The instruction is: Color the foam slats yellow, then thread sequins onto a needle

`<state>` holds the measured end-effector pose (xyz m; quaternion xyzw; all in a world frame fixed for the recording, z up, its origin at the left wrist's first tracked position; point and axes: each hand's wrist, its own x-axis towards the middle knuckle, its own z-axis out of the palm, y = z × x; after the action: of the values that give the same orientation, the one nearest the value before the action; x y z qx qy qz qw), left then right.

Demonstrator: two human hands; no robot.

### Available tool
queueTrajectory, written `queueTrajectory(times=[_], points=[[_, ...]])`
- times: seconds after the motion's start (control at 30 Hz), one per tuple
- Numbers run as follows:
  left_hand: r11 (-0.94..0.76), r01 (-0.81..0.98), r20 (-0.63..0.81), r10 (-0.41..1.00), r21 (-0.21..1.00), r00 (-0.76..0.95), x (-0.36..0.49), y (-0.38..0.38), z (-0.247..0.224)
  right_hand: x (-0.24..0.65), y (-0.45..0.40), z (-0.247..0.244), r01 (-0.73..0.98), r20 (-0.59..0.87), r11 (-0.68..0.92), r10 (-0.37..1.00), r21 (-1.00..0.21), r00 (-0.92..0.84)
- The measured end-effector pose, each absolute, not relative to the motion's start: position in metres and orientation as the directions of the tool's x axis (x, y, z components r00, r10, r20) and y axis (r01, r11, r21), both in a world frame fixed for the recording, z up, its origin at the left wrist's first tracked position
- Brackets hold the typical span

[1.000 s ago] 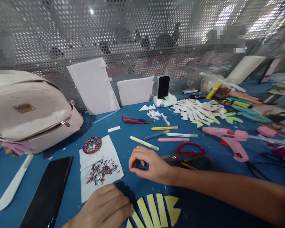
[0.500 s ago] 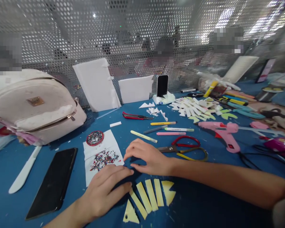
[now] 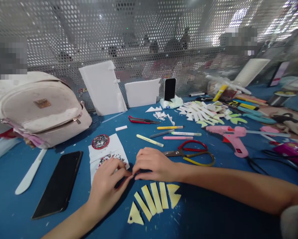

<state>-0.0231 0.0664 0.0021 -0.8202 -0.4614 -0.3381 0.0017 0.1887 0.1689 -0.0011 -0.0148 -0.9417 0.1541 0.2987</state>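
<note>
My left hand (image 3: 110,181) is low over the lower edge of the white paper (image 3: 121,146), its thumb and fingers pinched together. Its fingertips meet those of my right hand (image 3: 155,165), whose fingers are curled and closed. Whatever may be between the fingertips is too small to make out. Just below the hands, yellow pieces lie in a fish shape: a triangular head (image 3: 135,215) with a dark eye, several strips (image 3: 149,200) and a notched tail (image 3: 173,195). Colourful sequins (image 3: 117,156) lie on the paper, partly hidden by my left hand, under a round red-rimmed dish (image 3: 100,141).
Scissors (image 3: 175,153), markers (image 3: 150,140) and a red cutter (image 3: 142,120) lie beyond my right hand. A pink glue gun (image 3: 234,136) and a pile of cut pieces (image 3: 203,111) are at the right. A black phone (image 3: 58,186), white knife (image 3: 30,174) and backpack (image 3: 49,113) are at the left.
My left hand has risen and its fingers have drawn into a pinch. My right hand's fingers have curled closed, and the fingertips now meet. The view has shifted slightly.
</note>
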Motion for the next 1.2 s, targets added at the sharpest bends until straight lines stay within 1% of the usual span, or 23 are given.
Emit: queueTrajectory(times=[0.1,0.23,0.3,0.37,0.4,0.43,0.5,0.57,0.7,0.93,1.2], points=[[-0.559,0.744,0.539,0.779,0.367,0.320,-0.019,0.062,0.003,0.189,0.168,-0.001,-0.067,0.563,0.950,0.124,-0.306,-0.817],[-0.547,0.736,0.506,0.801,0.400,0.320,-0.019,0.059,0.003,0.188,0.169,-0.003,-0.080,0.586,0.950,0.119,-0.302,-0.802],[-0.580,0.723,0.510,0.781,0.376,0.361,-0.026,0.063,0.005,0.188,0.169,-0.002,-0.067,0.597,0.944,0.148,-0.322,-0.789],[-0.608,0.729,0.525,0.751,0.314,0.400,-0.039,0.072,0.008,0.188,0.169,-0.001,-0.052,0.599,0.926,0.199,-0.375,-0.775],[-0.580,0.762,0.513,0.765,0.288,0.389,-0.048,0.078,0.008,0.188,0.169,-0.001,-0.048,0.595,0.911,0.226,-0.409,-0.771],[-0.524,0.802,0.497,0.797,0.285,0.344,-0.057,0.085,0.009,0.188,0.169,0.000,-0.048,0.588,0.895,0.249,-0.443,-0.770],[-0.420,0.838,0.420,0.869,0.347,0.262,-0.077,0.100,0.008,0.188,0.170,0.000,-0.054,0.573,0.865,0.282,-0.498,-0.770],[-0.399,0.836,0.388,0.888,0.376,0.249,-0.093,0.111,0.005,0.188,0.170,0.000,-0.057,0.561,0.846,0.299,-0.530,-0.771],[-0.417,0.817,0.366,0.889,0.399,0.276,-0.108,0.121,0.000,0.188,0.171,-0.001,-0.068,0.551,0.833,0.299,-0.549,-0.779],[-0.485,0.765,0.343,0.868,0.424,0.360,-0.093,0.119,0.000,0.188,0.171,0.001,-0.066,0.525,0.813,0.309,-0.579,-0.793],[-0.474,0.771,0.310,0.877,0.426,0.368,-0.087,0.121,-0.007,0.189,0.170,0.001,-0.061,0.515,0.799,0.325,-0.598,-0.793]])
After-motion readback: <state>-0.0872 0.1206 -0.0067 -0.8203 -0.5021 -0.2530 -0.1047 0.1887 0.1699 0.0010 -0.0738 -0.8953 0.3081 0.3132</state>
